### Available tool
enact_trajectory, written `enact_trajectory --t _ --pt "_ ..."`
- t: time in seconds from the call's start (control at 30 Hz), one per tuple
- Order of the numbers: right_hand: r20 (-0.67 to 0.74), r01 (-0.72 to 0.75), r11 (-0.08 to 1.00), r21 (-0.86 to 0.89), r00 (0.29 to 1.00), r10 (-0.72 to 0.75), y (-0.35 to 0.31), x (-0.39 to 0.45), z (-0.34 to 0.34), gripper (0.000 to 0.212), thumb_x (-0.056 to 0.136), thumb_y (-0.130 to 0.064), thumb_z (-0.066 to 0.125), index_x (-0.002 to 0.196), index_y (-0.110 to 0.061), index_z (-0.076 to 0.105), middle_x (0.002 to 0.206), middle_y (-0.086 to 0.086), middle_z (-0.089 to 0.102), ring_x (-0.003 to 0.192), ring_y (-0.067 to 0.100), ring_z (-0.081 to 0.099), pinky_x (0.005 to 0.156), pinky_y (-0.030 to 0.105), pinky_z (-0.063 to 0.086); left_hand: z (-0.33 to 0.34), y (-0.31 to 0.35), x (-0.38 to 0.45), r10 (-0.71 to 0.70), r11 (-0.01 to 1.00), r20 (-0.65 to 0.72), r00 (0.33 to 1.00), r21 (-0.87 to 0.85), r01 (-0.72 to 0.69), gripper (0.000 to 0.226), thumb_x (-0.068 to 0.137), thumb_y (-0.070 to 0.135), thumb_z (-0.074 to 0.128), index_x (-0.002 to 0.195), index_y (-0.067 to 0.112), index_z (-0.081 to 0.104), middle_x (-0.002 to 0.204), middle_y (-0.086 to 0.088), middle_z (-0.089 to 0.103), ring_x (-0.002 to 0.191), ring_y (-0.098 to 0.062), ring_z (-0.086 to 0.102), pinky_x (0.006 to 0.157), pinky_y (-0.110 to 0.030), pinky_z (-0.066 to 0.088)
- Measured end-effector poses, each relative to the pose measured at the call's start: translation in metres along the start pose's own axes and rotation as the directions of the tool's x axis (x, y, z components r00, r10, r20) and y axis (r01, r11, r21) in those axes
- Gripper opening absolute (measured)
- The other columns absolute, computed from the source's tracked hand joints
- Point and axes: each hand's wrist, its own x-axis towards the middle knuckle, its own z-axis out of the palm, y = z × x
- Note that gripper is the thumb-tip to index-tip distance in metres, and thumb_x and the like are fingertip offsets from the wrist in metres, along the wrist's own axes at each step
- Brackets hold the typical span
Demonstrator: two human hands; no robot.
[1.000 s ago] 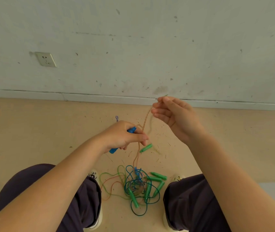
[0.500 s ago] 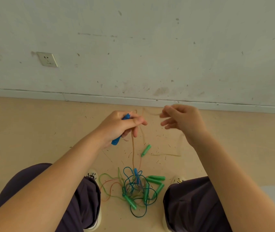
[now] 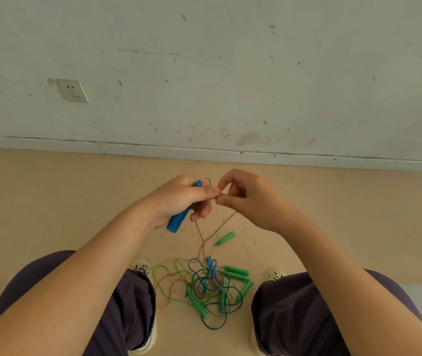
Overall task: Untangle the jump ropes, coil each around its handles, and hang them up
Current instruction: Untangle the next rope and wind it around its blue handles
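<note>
Above a beige floor, before a scuffed white wall, a seated person's left hand [image 3: 179, 199] grips a blue plastic jump-rope handle [image 3: 181, 214] — fingers curled round it, its butt end poking out below the palm. Touching it fingertip to fingertip, the right hand [image 3: 248, 199] pinches a thin tan rope [image 3: 217, 227] between thumb and forefinger, the other fingers curled. Two strands of that rope hang down to a tangle of blue, green and orange ropes with green handles [image 3: 210, 286] on the floor between the knees — one green plastic handle [image 3: 226, 238] lies apart.
</note>
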Motion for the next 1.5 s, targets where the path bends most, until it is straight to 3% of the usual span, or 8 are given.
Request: enact_trajectory --t 0.17,0.37,0.47,0.6,0.77,1.1,1.33,1.5 --pt "-0.196 0.070 0.994 0.084 0.979 -0.052 -0.001 0.001 -0.003 0.010 0.088 -0.017 0.071 0.080 -0.013 0.066 0.058 -0.001 0.041 0.051 0.006 0.033 0.052 0.017 0.030 -0.009 -0.002 0.003 -0.007 0.998 0.013 1.000 -0.068 0.008 0.029 0.101 0.027 0.052 0.091 0.004 0.068 0.066 -0.006 0.062 0.059 -0.016 0.056 0.058 -0.022 0.048" --pt "-0.521 0.091 0.909 0.406 0.841 0.148 0.005 -0.002 -0.030 0.014 0.092 -0.016 0.066 0.079 -0.014 0.062 0.057 -0.005 0.045 0.055 0.014 0.040 0.054 0.027 0.036 -0.026 -0.003 -0.002 -0.026 0.999 0.086 0.996 0.033 0.023 0.027 0.101 0.021 0.051 0.089 0.001 0.066 0.066 -0.007 0.062 0.068 -0.020 0.059 0.067 -0.027 0.052" --pt "-0.392 0.073 0.881 0.467 0.910 0.133 0.007 -0.005 -0.037 0.011 0.093 -0.013 0.065 0.084 -0.009 0.062 0.061 0.004 0.057 0.055 0.022 0.050 0.054 0.030 0.045 -0.030 -0.006 0.000 0.037 0.999 -0.022 0.999 0.018 -0.036 0.027 0.099 0.023 0.057 0.079 0.006 0.062 0.048 0.000 0.042 0.047 -0.015 0.041 0.061 -0.032 0.049" --pt "-0.084 0.006 0.859 0.512 0.996 0.043 0.002 -0.008 -0.036 0.010 0.088 -0.012 0.070 0.092 -0.004 0.066 0.066 0.012 0.062 0.054 0.027 0.050 0.058 0.035 0.050 -0.033 -0.002 -0.004 0.172 0.884 0.126 0.977 -0.457 -0.096 0.028 0.091 0.035 0.067 0.079 0.011 0.061 0.044 0.008 0.030 0.032 -0.004 0.025 0.041 -0.019 0.031" --pt "0.140 -0.096 0.943 0.319 0.989 0.053 0.000 -0.007 -0.020 0.028 0.079 -0.025 0.079 0.100 -0.012 0.067 0.069 0.007 0.066 0.055 0.020 0.054 0.056 0.030 0.047 -0.008 -0.002 -0.001 0.005 0.999 0.017 1.000 -0.044 -0.004 0.025 0.095 0.028 0.061 0.082 0.006 0.062 0.047 0.003 0.030 0.036 -0.009 0.022 0.041 -0.020 0.021" --pt "-0.037 -0.086 0.975 -0.203 0.996 0.080 -0.004 0.004 -0.007 0.011 0.089 -0.033 0.068 0.087 -0.023 0.072 0.053 -0.009 0.039 0.047 0.007 0.034 0.051 0.023 0.028 -0.005 -0.007 0.006 -0.025 0.988 -0.005 1.000 0.151 0.025 0.029 0.101 0.028 0.055 0.089 0.006 0.070 0.066 -0.006 0.065 0.057 -0.018 0.060 0.058 -0.024 0.050" --pt "-0.296 -0.116 0.982 0.146 0.943 0.155 0.012 0.001 -0.029 0.011 0.097 -0.022 0.058 0.088 -0.020 0.064 0.064 -0.002 0.053 0.056 0.009 0.048 0.058 0.028 0.045 -0.022 -0.013 0.006 -0.056 0.960 -0.024 0.998 0.272 0.060 0.022 0.101 0.025 0.056 0.094 0.009 0.070 0.079 -0.003 0.072 0.076 -0.011 0.069 0.079 -0.027 0.054" --pt "-0.072 -0.090 0.922 0.377 0.990 0.126 0.003 -0.004 -0.026 0.011 0.092 -0.010 0.061 0.104 -0.009 0.061 0.083 0.011 0.069 0.068 0.018 0.062 0.076 0.037 0.052 -0.013 -0.010 0.004 0.002 0.979 0.021 1.000 0.203 -0.006 0.020 0.099 0.020 0.058 0.085 0.011 0.068 0.055 0.003 0.050 0.049 -0.012 0.045 0.057 -0.024 0.047"
